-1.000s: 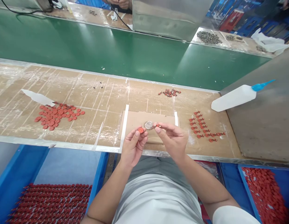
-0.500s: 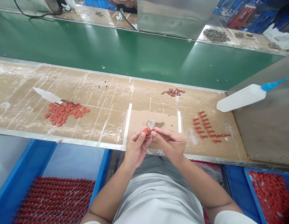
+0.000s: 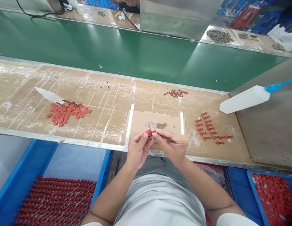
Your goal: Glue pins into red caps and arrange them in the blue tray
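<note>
My left hand (image 3: 138, 150) pinches a small red disc (image 3: 148, 133) between thumb and fingers. Pressed against it, my right hand (image 3: 173, 145) closes on a small red-and-dark piece (image 3: 155, 131), mostly covered by the fingertips. Both hands meet over the front part of a cardboard pad (image 3: 138, 121). Just beyond the fingertips sits a small round clear dish (image 3: 153, 124), beside a dark wet stain. Farther back lies a little heap of red-and-dark pieces (image 3: 176, 93). To the right, several red discs with dark pieces on them (image 3: 209, 128) are laid out in rows.
Loose red discs (image 3: 60, 114) lie on the left of the bench beside a white nozzle-shaped object (image 3: 48, 95). A white bottle with a blue tip (image 3: 245, 99) leans by the metal wall (image 3: 270, 125). Blue bins (image 3: 25, 169) of red parts stand below; a green belt (image 3: 113, 53) runs behind.
Both hands stay together at the same place. The red disc has turned slightly between the fingers and shows less of its face. The whole view has shifted a little.
</note>
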`<state>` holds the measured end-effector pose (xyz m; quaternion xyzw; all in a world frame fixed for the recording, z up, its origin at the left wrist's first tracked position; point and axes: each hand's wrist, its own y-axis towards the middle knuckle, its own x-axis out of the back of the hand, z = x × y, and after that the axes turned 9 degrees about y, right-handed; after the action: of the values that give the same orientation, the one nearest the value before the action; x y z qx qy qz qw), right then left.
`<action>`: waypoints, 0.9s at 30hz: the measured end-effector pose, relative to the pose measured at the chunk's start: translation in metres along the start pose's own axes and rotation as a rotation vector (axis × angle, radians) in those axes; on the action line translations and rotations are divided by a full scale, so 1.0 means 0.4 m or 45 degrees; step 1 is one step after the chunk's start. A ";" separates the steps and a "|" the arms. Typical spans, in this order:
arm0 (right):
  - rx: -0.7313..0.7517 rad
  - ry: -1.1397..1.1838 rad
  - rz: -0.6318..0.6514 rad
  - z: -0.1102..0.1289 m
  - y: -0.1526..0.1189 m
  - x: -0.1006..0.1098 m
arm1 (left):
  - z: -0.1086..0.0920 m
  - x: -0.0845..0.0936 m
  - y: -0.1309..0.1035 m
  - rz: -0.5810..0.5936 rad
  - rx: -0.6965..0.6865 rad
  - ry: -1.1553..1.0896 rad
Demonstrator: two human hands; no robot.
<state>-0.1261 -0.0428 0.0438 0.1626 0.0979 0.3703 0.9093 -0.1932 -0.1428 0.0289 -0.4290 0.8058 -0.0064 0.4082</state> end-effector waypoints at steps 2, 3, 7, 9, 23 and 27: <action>0.027 -0.026 0.026 0.001 0.002 0.002 | 0.000 0.001 -0.001 0.001 0.005 0.001; 0.037 -0.036 0.040 0.001 0.002 0.002 | -0.001 0.001 -0.001 0.003 0.007 0.002; 0.086 -0.031 0.056 -0.003 0.000 0.001 | 0.000 0.004 -0.002 0.013 0.000 -0.005; 0.111 -0.024 0.045 -0.005 -0.002 -0.002 | 0.001 0.006 -0.003 0.008 -0.006 -0.013; 0.100 -0.036 0.039 -0.011 -0.010 0.003 | 0.000 -0.002 -0.008 -0.033 -0.010 -0.010; 0.123 -0.036 0.049 -0.005 -0.009 0.003 | 0.001 -0.003 -0.012 -0.026 -0.045 0.020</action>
<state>-0.1235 -0.0440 0.0405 0.2133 0.0995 0.3802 0.8944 -0.1895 -0.1449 0.0311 -0.4442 0.8045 0.0004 0.3943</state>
